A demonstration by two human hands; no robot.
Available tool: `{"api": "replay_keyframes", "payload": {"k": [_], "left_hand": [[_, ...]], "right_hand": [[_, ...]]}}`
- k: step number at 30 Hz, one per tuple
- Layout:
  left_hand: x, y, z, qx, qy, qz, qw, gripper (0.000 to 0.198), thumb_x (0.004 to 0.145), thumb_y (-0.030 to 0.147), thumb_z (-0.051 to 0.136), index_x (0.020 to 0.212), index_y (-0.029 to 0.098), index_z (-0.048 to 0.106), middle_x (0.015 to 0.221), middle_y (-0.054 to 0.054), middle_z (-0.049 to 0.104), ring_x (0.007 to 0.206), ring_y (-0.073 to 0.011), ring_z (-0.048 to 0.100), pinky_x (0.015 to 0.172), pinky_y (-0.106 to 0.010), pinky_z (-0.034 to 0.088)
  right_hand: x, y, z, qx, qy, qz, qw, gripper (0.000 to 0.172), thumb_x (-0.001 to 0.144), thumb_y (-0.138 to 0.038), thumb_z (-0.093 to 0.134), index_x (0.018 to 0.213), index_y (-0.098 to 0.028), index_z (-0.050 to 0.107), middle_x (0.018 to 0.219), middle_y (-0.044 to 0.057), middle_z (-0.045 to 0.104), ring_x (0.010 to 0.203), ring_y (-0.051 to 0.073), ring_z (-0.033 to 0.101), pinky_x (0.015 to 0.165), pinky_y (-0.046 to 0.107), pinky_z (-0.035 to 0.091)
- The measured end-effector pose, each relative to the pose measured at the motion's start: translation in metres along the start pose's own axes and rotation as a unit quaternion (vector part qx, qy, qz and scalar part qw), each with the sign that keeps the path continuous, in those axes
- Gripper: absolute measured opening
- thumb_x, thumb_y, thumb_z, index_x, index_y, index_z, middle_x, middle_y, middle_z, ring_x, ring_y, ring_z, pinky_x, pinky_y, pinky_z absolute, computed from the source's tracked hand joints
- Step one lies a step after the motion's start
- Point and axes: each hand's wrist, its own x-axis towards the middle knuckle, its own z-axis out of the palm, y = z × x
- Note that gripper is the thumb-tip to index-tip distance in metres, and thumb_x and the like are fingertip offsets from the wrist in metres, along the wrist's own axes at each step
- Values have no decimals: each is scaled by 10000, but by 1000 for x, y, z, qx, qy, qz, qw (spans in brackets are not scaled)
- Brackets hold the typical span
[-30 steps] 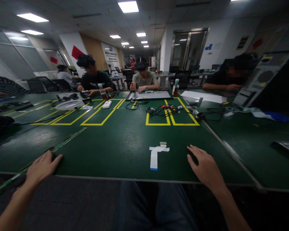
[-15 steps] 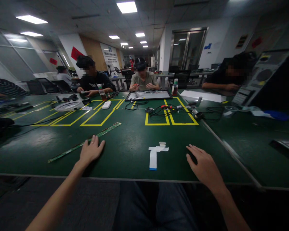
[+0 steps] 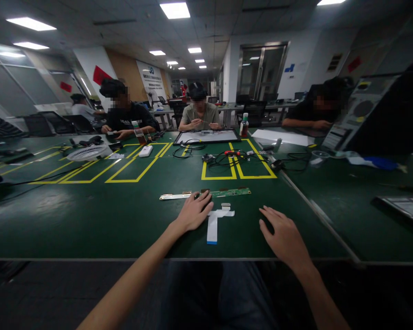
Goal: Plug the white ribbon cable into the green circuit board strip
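Observation:
A long, narrow green circuit board (image 3: 229, 193) lies nearly level across the view in front of me. My left hand (image 3: 194, 211) is over its middle, with the fingers on the board and hiding part of it; how the fingertips grip it is hidden. Just right of that hand, and nearer to me, a white flat ribbon cable (image 3: 212, 229) with a blue end lies folded on the table. My right hand (image 3: 284, 233) rests palm down to the right of the cable, fingers stretched out, holding nothing.
The green table (image 3: 89, 224) bears yellow tape rectangles (image 3: 124, 180). Beyond them are black cables (image 3: 223, 158), a white box (image 3: 146, 151), bottles (image 3: 244, 125) and a framed panel (image 3: 206, 136). A computer case (image 3: 354, 110) stands at right. Several people sit around.
My left hand has moved right together with the circuit board, which has turned from slanting to almost level, beyond the ribbon cable. My right hand stays in place. The view has shifted slightly.

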Motion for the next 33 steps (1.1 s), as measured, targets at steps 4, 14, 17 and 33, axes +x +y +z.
{"api": "replay_keyframes", "payload": {"k": [4,14,17,33], "left_hand": [[-6,6,-3,-22,-16,34,999,692,1097,627,255,1623,222,451,1708,-47,379,1643,-315,206,1319,-550,221],[-15,13,-6,7,-42,90,995,722,1087,641,296,1694,252,269,1766,-37,198,1664,-291,43,1350,-556,110],[-12,20,-8,26,-32,133,990,741,1074,654,335,1697,259,260,1770,-34,189,1665,-296,0,1351,-572,25],[-10,21,-11,-20,-69,149,986,759,1059,658,395,1687,244,297,1735,-74,306,1646,-277,200,1344,-521,183]], "right_hand": [[0,0,0,3,-1,0,1000,454,1048,-356,477,1418,-164,656,1478,134,658,1405,291,573,1147,520,469],[2,0,2,21,27,-31,999,422,1035,-322,493,1386,-190,685,1402,114,715,1337,296,644,1115,528,508],[8,-18,0,80,19,-53,995,407,1038,-290,485,1380,-222,694,1399,79,722,1281,255,690,1093,449,541],[32,-83,26,64,-81,-144,984,442,1086,-278,440,1468,-161,630,1515,112,631,1481,264,516,1234,481,412]]}}
